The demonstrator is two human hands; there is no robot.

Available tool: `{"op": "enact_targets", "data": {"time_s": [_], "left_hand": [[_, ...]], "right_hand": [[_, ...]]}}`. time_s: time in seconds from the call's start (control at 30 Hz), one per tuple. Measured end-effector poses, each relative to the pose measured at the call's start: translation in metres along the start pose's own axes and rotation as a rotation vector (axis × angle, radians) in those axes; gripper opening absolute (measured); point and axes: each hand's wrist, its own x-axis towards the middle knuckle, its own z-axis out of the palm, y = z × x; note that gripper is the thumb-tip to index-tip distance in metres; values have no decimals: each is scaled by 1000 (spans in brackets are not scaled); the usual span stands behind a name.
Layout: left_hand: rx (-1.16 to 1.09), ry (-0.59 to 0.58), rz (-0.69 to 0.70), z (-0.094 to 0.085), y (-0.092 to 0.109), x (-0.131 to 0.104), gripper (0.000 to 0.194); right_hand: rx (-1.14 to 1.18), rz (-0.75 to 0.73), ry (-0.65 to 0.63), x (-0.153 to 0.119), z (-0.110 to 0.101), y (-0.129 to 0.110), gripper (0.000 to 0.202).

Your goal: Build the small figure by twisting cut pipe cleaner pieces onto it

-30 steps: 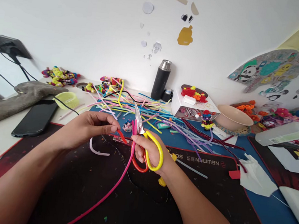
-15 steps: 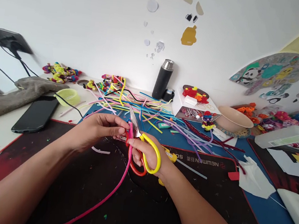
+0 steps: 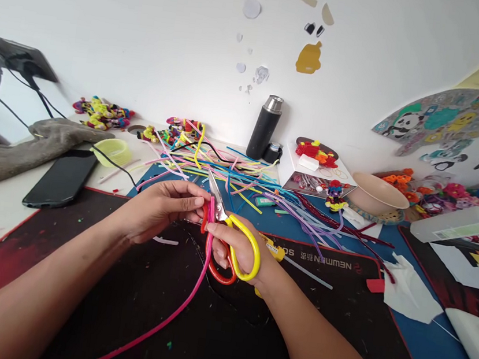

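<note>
My left hand (image 3: 170, 206) is closed, thumb and fingers pinching a short bent red pipe cleaner piece (image 3: 204, 217); the far side of this grip is hidden. My right hand (image 3: 237, 246) is wrapped round scissors (image 3: 251, 262) with one yellow and one red handle loop, their blades pointing up and away. Between the right thumb and fingers runs a long pink pipe cleaner (image 3: 190, 296). Its upper end stands beside the blades and the red piece, while its tail curves down to the lower left over the black mat (image 3: 119, 304).
Many loose pipe cleaners (image 3: 240, 174) lie across the back. Behind them stand a black thermos (image 3: 265, 130) and a white box (image 3: 293, 166). A phone (image 3: 60, 178) lies left, near a driftwood-like piece (image 3: 52, 136). A yellow glue gun (image 3: 274, 249) is partly behind my right hand.
The whole scene has shifted slightly right as the head turned. Both hands keep their grips; the pink pipe cleaner and scissors barely move, with the left fingertips turned slightly.
</note>
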Motion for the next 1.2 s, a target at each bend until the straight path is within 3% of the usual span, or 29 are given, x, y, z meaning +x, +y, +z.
{"op": "enact_targets", "data": {"time_s": [1.2], "left_hand": [[-130,-28,29,0,1,-1,38]], "right_hand": [[29,14,4,-3,5,-6,49]]}}
